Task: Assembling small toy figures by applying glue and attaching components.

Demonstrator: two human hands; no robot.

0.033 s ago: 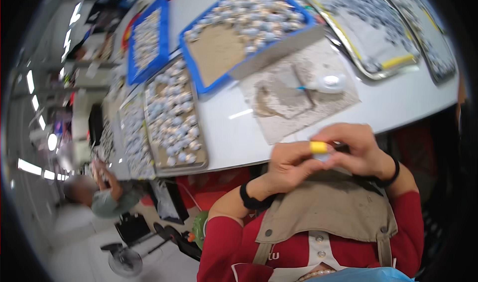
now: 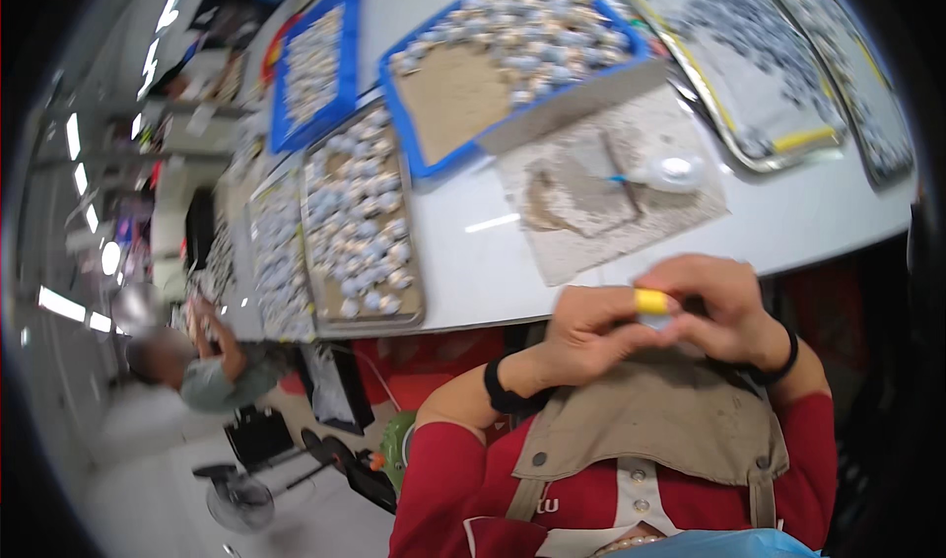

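Note:
Both hands meet above my lap, just off the table's front edge, with fingers pinched together. My left hand (image 2: 589, 329) has a yellow band (image 2: 650, 302) around the tip of its index finger. Between the thumbs and index fingers sits a small pale bluish piece (image 2: 654, 320), mostly covered by the fingertips. My right hand (image 2: 727, 307) closes on it from the other side, fingers curled. Beyond them on the table lies a stained, pale board (image 2: 562, 252), bearing a white squeeze bottle (image 2: 674, 174) with a blue tip, lying on its side.
A blue tray (image 2: 431, 167) holds many rounded pale pieces. To its left are a smaller blue tray (image 2: 347, 55) and a metal tray (image 2: 418, 302) of similar pieces. Metal trays (image 2: 754, 167) with grey pieces stand at the right. Another person (image 2: 217, 381) sits far left, near a fan (image 2: 239, 499).
The whole view has shifted slightly, so the table and trays appear a little further right. My hands stay together on the small pale piece.

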